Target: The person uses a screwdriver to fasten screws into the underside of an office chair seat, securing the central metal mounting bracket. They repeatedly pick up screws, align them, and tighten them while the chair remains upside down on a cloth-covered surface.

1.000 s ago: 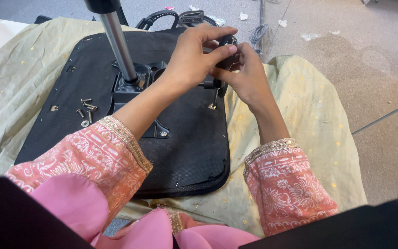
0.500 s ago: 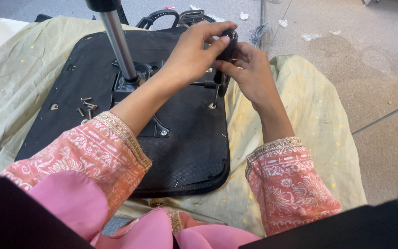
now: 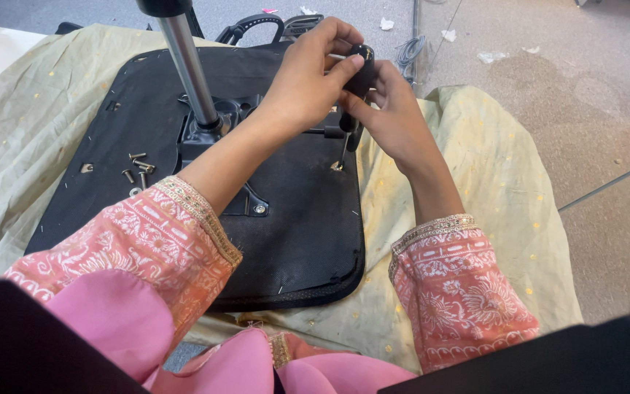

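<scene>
An upturned black chair seat [image 3: 293,219] lies on a pale green cloth [image 3: 475,182], its metal gas cylinder [image 3: 187,66] standing up from the base mechanism [image 3: 213,131]. Both hands meet at the seat's far right edge on a black screwdriver handle [image 3: 362,73]. My left hand [image 3: 308,80] pinches the top of the handle. My right hand [image 3: 391,117] wraps it from the right. The tool's shaft [image 3: 343,149] runs down to a screw in the seat.
Several loose screws [image 3: 138,166] lie on the seat's left part. A black armrest part [image 3: 264,25] lies beyond the seat. Scraps of paper [image 3: 494,55] and a coiled cable [image 3: 406,51] are on the grey carpet to the right.
Both hands stayed on the screwdriver handle at the seat's far edge; the left fingers shifted slightly on its top.
</scene>
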